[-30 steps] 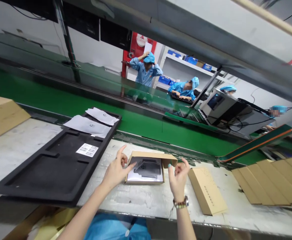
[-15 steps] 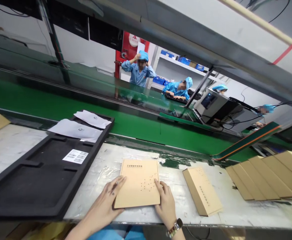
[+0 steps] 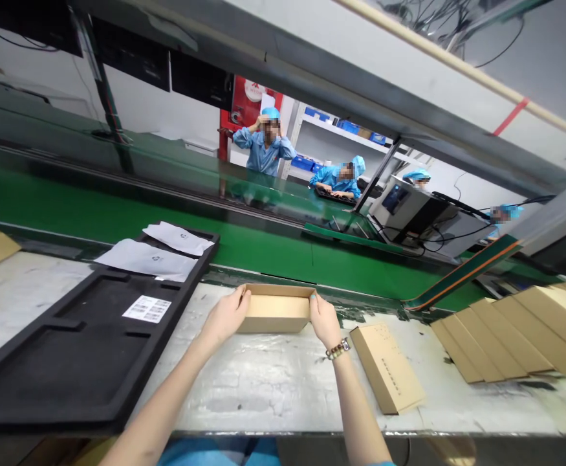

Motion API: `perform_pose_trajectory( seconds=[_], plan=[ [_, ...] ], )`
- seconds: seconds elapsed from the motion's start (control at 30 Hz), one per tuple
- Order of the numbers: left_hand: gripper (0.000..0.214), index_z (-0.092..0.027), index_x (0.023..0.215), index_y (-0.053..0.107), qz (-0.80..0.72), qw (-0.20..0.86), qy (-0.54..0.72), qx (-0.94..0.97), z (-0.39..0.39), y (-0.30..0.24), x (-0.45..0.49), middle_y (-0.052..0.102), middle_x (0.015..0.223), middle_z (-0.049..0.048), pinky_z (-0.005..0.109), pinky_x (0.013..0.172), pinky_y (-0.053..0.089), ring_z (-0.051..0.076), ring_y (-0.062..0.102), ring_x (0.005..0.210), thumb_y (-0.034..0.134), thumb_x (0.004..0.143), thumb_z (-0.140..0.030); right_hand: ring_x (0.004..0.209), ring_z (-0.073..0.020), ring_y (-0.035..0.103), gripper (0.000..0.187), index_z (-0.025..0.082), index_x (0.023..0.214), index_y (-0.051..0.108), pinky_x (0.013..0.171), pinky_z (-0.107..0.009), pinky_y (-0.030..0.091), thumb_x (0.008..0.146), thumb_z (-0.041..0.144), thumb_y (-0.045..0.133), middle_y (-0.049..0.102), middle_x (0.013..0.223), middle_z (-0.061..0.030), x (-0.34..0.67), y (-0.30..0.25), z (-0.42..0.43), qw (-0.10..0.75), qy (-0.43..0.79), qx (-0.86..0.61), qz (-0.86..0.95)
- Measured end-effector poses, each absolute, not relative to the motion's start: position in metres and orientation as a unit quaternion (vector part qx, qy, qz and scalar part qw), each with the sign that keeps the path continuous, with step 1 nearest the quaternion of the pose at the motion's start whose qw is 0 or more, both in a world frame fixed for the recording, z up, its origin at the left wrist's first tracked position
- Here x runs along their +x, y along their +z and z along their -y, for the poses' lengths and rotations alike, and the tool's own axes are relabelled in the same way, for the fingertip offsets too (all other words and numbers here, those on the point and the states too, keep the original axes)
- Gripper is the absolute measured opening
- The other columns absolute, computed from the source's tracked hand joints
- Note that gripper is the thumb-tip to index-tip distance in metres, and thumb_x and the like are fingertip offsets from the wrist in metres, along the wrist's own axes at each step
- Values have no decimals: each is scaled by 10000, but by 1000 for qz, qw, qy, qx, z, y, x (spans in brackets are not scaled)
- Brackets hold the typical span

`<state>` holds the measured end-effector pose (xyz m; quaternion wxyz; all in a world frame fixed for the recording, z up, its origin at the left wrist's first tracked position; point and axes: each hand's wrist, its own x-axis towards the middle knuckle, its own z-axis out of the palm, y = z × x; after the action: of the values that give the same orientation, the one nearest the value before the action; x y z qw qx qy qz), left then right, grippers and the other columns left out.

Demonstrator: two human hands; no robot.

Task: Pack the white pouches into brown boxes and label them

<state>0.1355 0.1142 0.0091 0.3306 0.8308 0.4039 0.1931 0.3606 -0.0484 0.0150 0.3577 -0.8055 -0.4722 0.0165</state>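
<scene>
Both hands on one item: a flat rectangular brown cardboard box (image 3: 275,317), located over the middle of the pale, scuffed bench (image 3: 268,388), near the far edge. Whether its underside touches the surface: cannot tell. Left hand (image 3: 225,315) at the box's left end, right hand (image 3: 325,319) at its right end. Grip of each: narrow, holding the box; fingers partly hidden. Beaded bracelet (image 3: 337,350) on right wrist.

Left part of bench: large black rectangular tray (image 3: 140,382) with shallow recesses, slanting from near edge toward far edge. On it, a white rectangular printed label sheet (image 3: 147,309); at its far end, two white printed sleeves (image 3: 147,258), side by side.

Right of the right hand: a second brown cardboard box (image 3: 388,367) with dark print, apart from the held one, one end toward near edge. Farther right, a row of overlapping brown cardboard boxes (image 3: 489,340). Green belt (image 3: 263,252) beyond far edge.
</scene>
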Motion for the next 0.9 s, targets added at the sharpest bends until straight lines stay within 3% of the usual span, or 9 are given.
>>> perform_pose_trajectory(
  seconds=[0.13, 0.27, 0.37, 0.43, 0.5, 0.6, 0.7, 0.77, 0.9],
  plan=[
    [373, -217, 1114, 649, -358, 341, 184, 849, -130, 26, 137, 742, 966, 80, 300, 752, 463, 265, 693, 910, 351, 985, -401, 631, -168, 570, 290, 192, 822, 677, 587, -246, 400, 943, 265, 424, 603, 669, -7, 380, 31, 43, 334, 31, -785, 520],
    [339, -267, 1202, 615, -330, 355, 174, 857, -127, 33, 129, 734, 893, 10, 261, 692, 441, 217, 680, 811, 385, 979, -378, 632, -152, 584, 304, 225, 1134, 667, 603, -231, 444, 947, 241, 428, 625, 711, 23, 386, 33, 47, 326, 57, -757, 564],
    [376, -302, 1300, 585, -310, 360, 161, 865, -120, 20, 117, 717, 847, -1, 275, 709, 462, 209, 668, 751, 386, 997, -402, 755, -183, 629, 371, 229, 1278, 615, 714, -279, 498, 975, 251, 402, 678, 886, -34, 377, 18, 59, 326, 38, -750, 574],
    [407, -341, 1384, 528, -286, 343, 165, 880, -117, -1, 106, 716, 966, 18, 309, 805, 498, 223, 677, 873, 412, 1001, -417, 870, -212, 646, 431, 239, 1385, 547, 779, -319, 517, 991, 254, 373, 674, 1044, -83, 365, 1, 75, 323, 23, -749, 578],
    [470, -368, 1414, 498, -253, 306, 197, 897, -114, -24, 96, 638, 1247, 58, 386, 967, 488, 267, 603, 1159, 552, 949, -408, 937, -237, 649, 489, 271, 1484, 439, 791, -347, 531, 999, 267, 371, 653, 1139, -105, 353, -19, 93, 309, 8, -751, 584],
    [531, -306, 1349, 579, -195, 270, 279, 901, -102, -49, 93, 472, 1456, 103, 424, 1044, 480, 280, 497, 1315, 706, 838, -238, 1004, -256, 654, 573, 305, 1560, 276, 797, -356, 548, 1004, 302, 416, 630, 1257, -107, 341, -48, 114, 271, -32, -766, 582],
    [323, -231, 1185, 708, -187, 249, 309, 899, -70, -62, 100, 620, 1239, 95, 311, 901, 576, 208, 641, 1090, 651, 867, -249, 1070, -255, 649, 611, 319, 1582, 182, 739, -325, 563, 1009, 273, 390, 556, 1409, -88, 341, -73, 117, 245, -68, -795, 551],
    [227, -309, 1055, 760, -155, 233, 286, 916, -38, -68, 103, 689, 1032, 41, 259, 829, 590, 181, 675, 933, 680, 853, -372, 1122, -257, 627, 625, 345, 1573, 210, 746, -333, 567, 985, 183, 348, 465, 1508, -52, 344, -89, 112, 219, -68, -797, 558],
    [503, -421, 1212, 668, 16, 222, 219, 950, 8, -66, 92, 728, 1050, 32, 327, 922, 532, 219, 666, 957, 806, 730, -468, 1153, -283, 587, 729, 312, 1549, 313, 968, -453, 503, 867, 55, 336, 476, 1498, -47, 348, -114, 108, 204, -66, -767, 605]
  ],
)
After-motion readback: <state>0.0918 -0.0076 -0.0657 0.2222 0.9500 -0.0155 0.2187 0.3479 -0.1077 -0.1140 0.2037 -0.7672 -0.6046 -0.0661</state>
